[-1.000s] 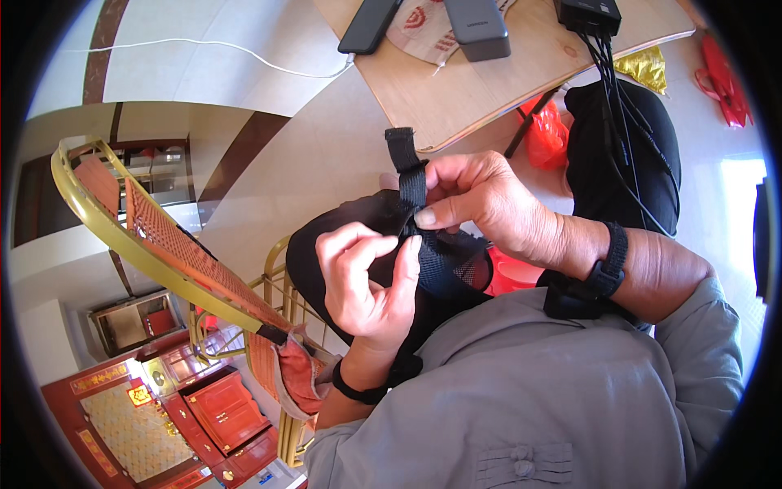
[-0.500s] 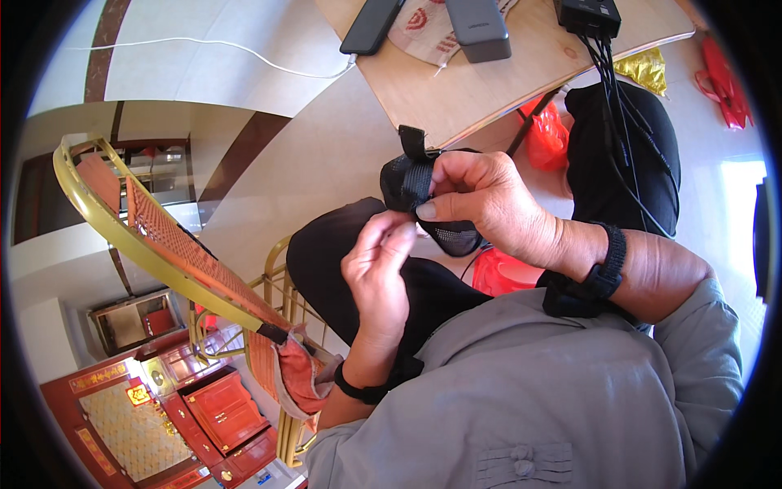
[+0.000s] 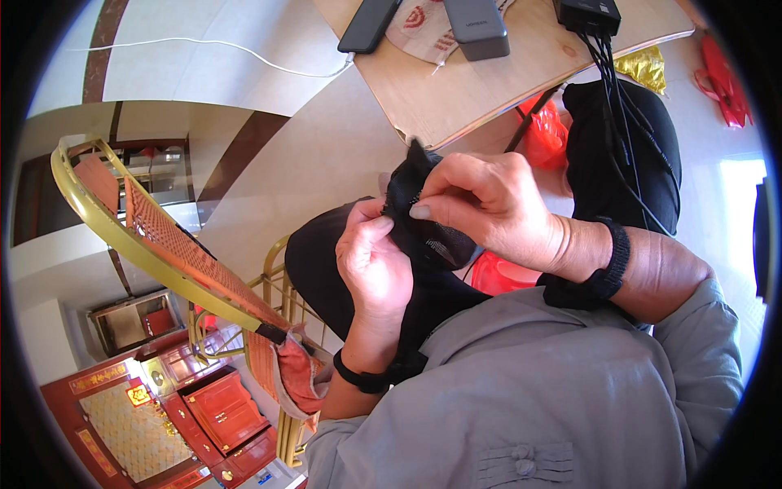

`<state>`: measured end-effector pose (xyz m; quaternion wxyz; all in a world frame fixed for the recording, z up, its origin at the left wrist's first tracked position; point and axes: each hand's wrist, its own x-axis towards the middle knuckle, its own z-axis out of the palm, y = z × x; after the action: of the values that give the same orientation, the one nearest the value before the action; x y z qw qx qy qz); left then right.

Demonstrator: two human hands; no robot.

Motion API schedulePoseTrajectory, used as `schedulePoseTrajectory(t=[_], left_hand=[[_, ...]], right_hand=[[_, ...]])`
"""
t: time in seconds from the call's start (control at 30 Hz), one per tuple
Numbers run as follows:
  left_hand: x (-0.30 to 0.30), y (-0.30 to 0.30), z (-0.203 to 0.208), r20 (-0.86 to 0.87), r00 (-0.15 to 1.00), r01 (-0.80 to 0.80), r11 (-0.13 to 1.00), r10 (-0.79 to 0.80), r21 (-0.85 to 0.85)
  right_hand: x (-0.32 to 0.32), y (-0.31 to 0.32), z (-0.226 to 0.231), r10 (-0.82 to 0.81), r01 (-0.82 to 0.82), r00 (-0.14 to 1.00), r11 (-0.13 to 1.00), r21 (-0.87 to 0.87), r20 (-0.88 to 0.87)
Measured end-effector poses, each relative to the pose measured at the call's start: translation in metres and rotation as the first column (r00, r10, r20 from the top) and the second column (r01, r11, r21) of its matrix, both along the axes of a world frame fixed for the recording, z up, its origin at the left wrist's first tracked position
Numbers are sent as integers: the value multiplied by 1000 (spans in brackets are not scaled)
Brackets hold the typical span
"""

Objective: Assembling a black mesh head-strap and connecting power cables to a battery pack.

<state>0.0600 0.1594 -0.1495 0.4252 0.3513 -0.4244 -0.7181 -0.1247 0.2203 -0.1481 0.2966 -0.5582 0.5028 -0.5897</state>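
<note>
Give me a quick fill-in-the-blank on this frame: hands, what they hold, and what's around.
1. Both hands pinch a piece of ____ fabric.
2. The right hand and the left hand each wear a black ____ at the wrist.
3. To the person's left stands a chair with a ____-coloured metal frame.
4. Cables hang off the edge of the ____ tabletop.

Missing words: black; band; gold; wooden

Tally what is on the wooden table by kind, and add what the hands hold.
Phone: 1
Grey power bank: 1
Black box with cables: 1
Printed card: 1
Black fabric piece, pinched by left hand and right hand: 1
Total: 5
</note>
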Motion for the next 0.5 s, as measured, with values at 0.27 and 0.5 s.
schedulePoseTrajectory(t=[0.27,0.5], left_hand=[[-6,4,8,33,996,80,984,-86,158],[-1,-2,6,126,990,52,993,-65,104]], right_hand=[[-23,-20,-5,-115,102,972,992,-71,-203],[-32,-21,4,287,-394,912,810,435,293]])
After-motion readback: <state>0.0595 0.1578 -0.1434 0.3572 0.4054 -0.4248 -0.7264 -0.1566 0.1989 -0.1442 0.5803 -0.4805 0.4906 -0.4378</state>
